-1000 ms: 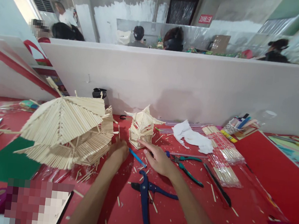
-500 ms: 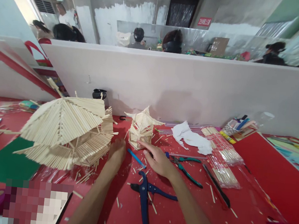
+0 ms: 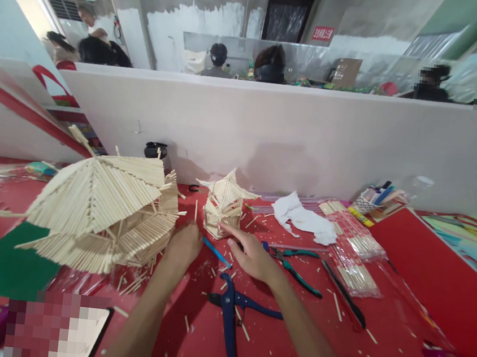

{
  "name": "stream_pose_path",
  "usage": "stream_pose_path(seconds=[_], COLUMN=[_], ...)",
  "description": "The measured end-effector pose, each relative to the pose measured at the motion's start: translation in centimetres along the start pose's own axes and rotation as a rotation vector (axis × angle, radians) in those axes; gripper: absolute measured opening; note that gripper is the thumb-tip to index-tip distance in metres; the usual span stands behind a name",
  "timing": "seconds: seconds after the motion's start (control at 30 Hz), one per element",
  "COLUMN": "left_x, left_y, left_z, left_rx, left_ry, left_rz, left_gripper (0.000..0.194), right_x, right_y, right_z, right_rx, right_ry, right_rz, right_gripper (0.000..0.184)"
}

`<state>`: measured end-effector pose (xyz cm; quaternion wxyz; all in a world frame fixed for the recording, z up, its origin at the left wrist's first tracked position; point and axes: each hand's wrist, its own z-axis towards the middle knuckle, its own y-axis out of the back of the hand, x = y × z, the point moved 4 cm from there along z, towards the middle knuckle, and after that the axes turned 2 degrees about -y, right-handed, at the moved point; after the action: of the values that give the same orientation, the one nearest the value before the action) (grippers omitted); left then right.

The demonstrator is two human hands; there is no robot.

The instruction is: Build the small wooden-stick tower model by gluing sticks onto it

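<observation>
My left hand (image 3: 184, 243) is closed around a thin wooden stick (image 3: 196, 210) that points upward from the fingers. It sits between the large stick-built pavilion model (image 3: 98, 189) and the small one. At the centre stands the small stick pavilion model (image 3: 224, 200), with pointed roof corners. My right hand (image 3: 252, 254) stretches its index finger to the front of this model's base, the thumb held apart and the other fingers partly curled. Between the hands lies a blue stick-shaped piece (image 3: 217, 252). Nearer to me are dark blue cutters (image 3: 230, 308).
Green-handled pliers (image 3: 297, 264), a dark slim tool (image 3: 345, 296), crumpled white tissue (image 3: 302, 219) and bagged sticks (image 3: 354, 250) lie to the right. Stick scraps litter the red table (image 3: 281, 342). A white partition (image 3: 269, 125) rises behind; people sit beyond it.
My left hand has risen slightly and come a little to the right, and an upright stick now shows in its fingers. My right hand keeps its place at the small model.
</observation>
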<state>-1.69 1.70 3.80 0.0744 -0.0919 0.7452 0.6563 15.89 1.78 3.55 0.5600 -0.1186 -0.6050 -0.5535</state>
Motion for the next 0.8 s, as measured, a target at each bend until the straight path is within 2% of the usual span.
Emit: stream_pose_path(seconds=[0.13,0.23,0.3,0.4,0.6,0.8], left_x=[-1.4,-2.5,-3.1,-3.2,-2.7,-1.5], left_y=[2.3,3.9,4.5,5.3,5.5,5.0], left_z=[-2.1,-3.9,-4.9,-5.9,-6.7,-6.1], left_rx=[0.038,0.03,0.049,0.07,0.096,0.081], left_ry=[0.028,-0.03,-0.142,-0.207,-0.331,-0.176], left_rz=[0.177,0.284,0.369,0.36,0.401,0.263], left_gripper=[0.029,0.035,0.036,0.036,0.034,0.027], right_x=[-0.1,0.1,0.2,0.3,0.0,0.1], right_y=[0.0,0.0,0.1,0.0,-0.1,-0.1], right_z=[0.0,0.0,0.0,0.0,0.0,0.1], right_rx=[0.0,0.004,0.003,0.005,0.014,0.018], right_ry=[-0.011,-0.019,-0.018,-0.012,-0.011,0.003], right_rz=[0.015,0.026,0.03,0.029,0.027,0.054], right_gripper=[0.047,0.047,0.047,0.048,0.047,0.045])
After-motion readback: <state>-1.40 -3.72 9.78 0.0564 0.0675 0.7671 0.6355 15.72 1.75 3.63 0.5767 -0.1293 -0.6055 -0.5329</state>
